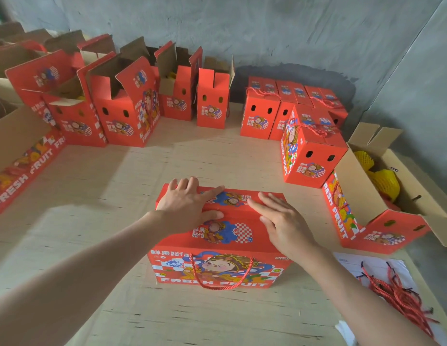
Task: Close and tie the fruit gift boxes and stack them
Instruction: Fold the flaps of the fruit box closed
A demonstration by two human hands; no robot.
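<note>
A red fruit gift box (225, 236) stands in front of me on the wooden surface, its top flaps folded down. A red rope handle (223, 273) hangs in a loop over its front face. My left hand (190, 203) lies flat on the left part of the top, fingers reaching the far edge. My right hand (282, 221) lies flat on the right part, fingers straight and pointing left. Neither hand grips anything.
Several open red boxes (122, 113) line the back left. Closed, roped boxes (312, 156) stand at the back right. An open box with yellow foam-netted fruit (382, 181) sits at the right. Loose red ropes (397, 298) lie on white paper at the near right.
</note>
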